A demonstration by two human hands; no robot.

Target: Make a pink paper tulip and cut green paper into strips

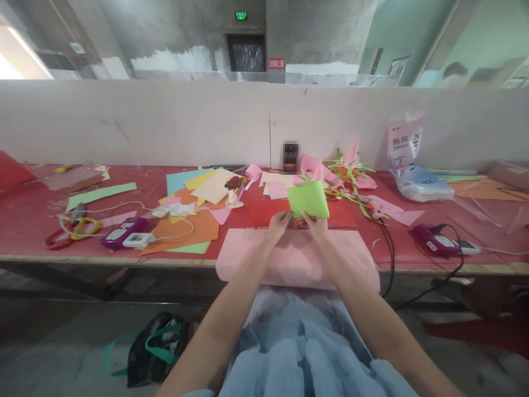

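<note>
- Closest in, a large pale pink sheet lies over the front edge of the surface, its near side curving down in a soft roll; it looks smooth and pliable.
- The left hand has its fingertips pinched on the lower left corner of a bright green sheet.
- The right hand is clamped on the same sheet's lower edge, thumb laid against the face.
- The green sheet, in both hands, is raised before the red sheet. It is roughly four-sided, matt and slightly bowed; whether it is doubled over cannot be told. For good handling, I would keep the pinch light, square the edges before pressing any crease, and run a thumb outward from the middle, since thin paper or foam would likely mark or buckle under a hard grip.
- Working against the flat red sheet would probably give firmer backing than the air.
- Beside it to the left, stiff-looking orange paper and a cream sheet overlap in angular layers; scissors with looped red and yellow handles lie further left.
- Beyond, to the right, a pink cone rises from spindly green strips.
- Farther right, a glossy, crinkled printed pouch leans by the smooth white partition.
</note>
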